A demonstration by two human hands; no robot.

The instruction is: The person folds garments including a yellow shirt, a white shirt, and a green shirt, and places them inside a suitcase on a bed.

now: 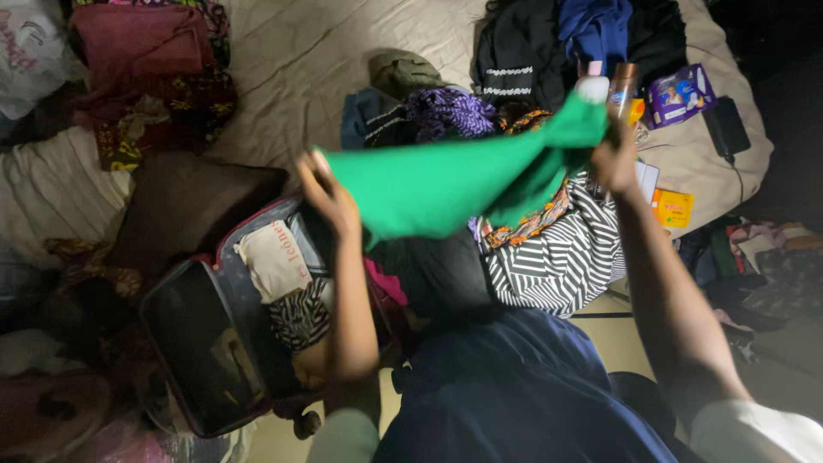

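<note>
A bright green garment is stretched out in the air between both my hands. My left hand grips its left edge, above the open suitcase. My right hand pinches its right corner, higher up, over a black-and-white striped cloth. The suitcase lies on the floor by the bed with a white pouch and a zebra-print item inside.
The bed carries piles of clothes: a maroon pile at the far left, purple and dark clothes in the middle, black and blue garments at the back. A bottle, a purple box, a yellow box and a dark phone lie at the right.
</note>
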